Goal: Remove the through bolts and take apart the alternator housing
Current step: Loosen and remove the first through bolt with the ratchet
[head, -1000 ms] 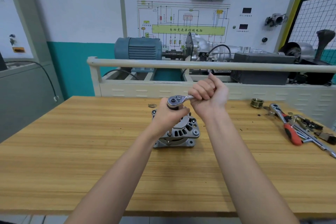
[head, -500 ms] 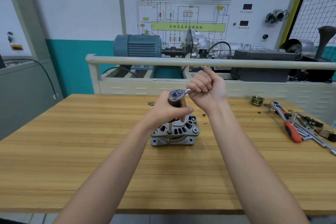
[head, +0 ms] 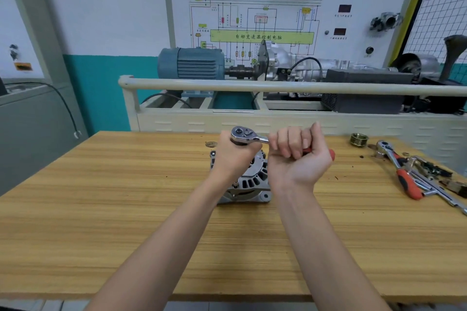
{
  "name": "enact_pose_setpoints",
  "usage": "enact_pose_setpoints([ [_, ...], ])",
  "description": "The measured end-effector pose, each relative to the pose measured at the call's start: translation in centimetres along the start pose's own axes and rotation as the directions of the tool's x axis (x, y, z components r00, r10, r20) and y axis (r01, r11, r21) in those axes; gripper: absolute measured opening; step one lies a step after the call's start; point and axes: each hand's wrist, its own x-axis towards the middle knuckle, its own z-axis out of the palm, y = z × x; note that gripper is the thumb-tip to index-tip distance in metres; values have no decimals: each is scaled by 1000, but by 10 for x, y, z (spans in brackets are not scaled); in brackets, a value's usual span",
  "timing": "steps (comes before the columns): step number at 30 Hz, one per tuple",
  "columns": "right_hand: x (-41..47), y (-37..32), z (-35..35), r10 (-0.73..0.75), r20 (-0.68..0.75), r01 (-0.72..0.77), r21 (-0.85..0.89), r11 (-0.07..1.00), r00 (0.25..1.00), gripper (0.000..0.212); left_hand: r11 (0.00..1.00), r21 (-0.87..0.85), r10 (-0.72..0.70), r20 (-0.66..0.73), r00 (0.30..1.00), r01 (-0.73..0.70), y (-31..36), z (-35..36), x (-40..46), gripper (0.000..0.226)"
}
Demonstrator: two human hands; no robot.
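wood-grain table [head: 126, 209] is stretching bare toward its near edge, below both hands. behind the fingers a cream rail [head: 278, 86] is fencing off a trainer bench. the left hand [head: 233, 156] is curling around the socket under the ratchet [head: 243, 134] head, directly above the alternator [head: 252, 182] standing on the table. the right hand [head: 298, 156] is wrapping its fingers [head: 285, 144] tight around the red handle. well off right of them, a spare ratchet [head: 401, 171] and a pulley [head: 358, 139] are lying near the table's right edge.
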Motion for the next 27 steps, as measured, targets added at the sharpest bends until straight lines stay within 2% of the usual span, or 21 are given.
enact_pose_setpoints([
  [3, 27, -8, 0, 226, 8, -226, -22, 974, 974, 55, 1000, 26, -8, 180, 984, 4, 0, -15, 0, 39],
  [6, 57, -12, 3, 536, 45, -537, -4, 844, 843, 47, 999, 42, -11, 426, 905, -8, 7, -27, 3, 34],
  [8, 68, -11, 3, 622, 54, -624, 17, 781, 781, 46, 999, 32, -24, 479, 878, 10, 9, -23, 4, 34],
  [9, 71, -10, 3, 632, 44, -634, 33, 773, 773, 46, 999, 9, -35, 464, 885, 34, 9, -20, 4, 36],
  [11, 69, -9, 3, 588, 6, -587, 69, 806, 809, 47, 996, -49, -52, 390, 919, 77, 5, -15, 4, 39],
  [13, 57, -9, 1, 453, -34, -449, 92, 889, 891, 51, 995, -80, -36, 261, 965, 59, 1, -10, 3, 40],
  [15, 34, -6, -2, 258, -50, -254, 67, 965, 965, 55, 996, -84, -3, 73, 997, 10, -3, -5, 2, 43],
  [17, 9, -2, -5, 106, -22, -106, 30, 994, 994, 54, 997, -75, 26, -69, 997, -31, -4, 1, 0, 47],
  [19, -1, -1, -6, 52, 21, -52, 17, 998, 998, 54, 996, -74, 32, -107, 994, -40, -5, 4, -2, 51],
  [21, 7, -5, -6, 101, 34, -101, 5, 995, 994, 55, 998, -57, 11, -54, 998, -14, -4, 1, -2, 49],
  [23, 26, -11, -5, 244, 41, -244, -5, 970, 969, 56, 1000, 6, -14, 80, 997, 13, -3, -8, -1, 42],
  [27, 60, -14, -2, 565, 90, -568, 7, 823, 820, 46, 996, 93, -56, 429, 902, 18, 8, -23, 2, 34],
])
